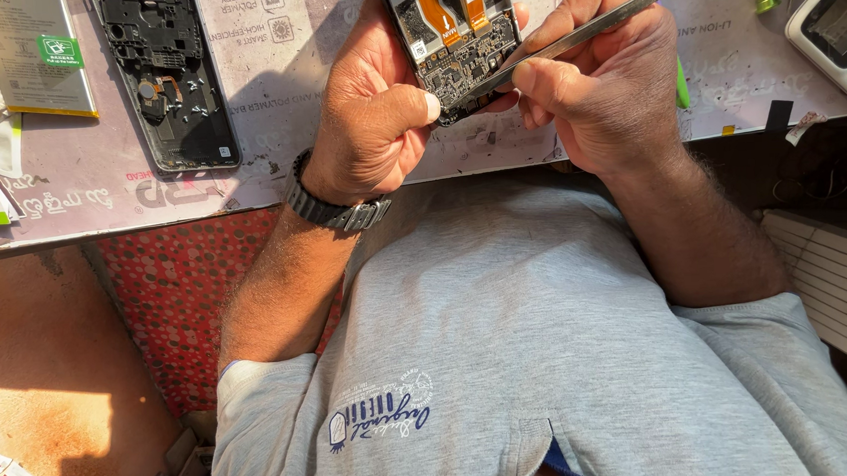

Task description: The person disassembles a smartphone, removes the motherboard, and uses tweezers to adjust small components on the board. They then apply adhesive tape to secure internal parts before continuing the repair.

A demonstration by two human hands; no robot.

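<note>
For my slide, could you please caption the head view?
Left hand holds an opened phone while right hand probes it with tweezers.

Bare mat strip (276, 130) left of left hand (375, 107), passable. Further left, black plastic phone back frame (169, 78) blocks. Right of right hand (607, 87), white handset (833, 30) crowds the corner.

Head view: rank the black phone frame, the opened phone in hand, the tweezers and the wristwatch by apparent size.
1. black phone frame, on the mat
2. tweezers; opened phone is cut off by the picture's edge, so these two are unsure
3. wristwatch
</note>
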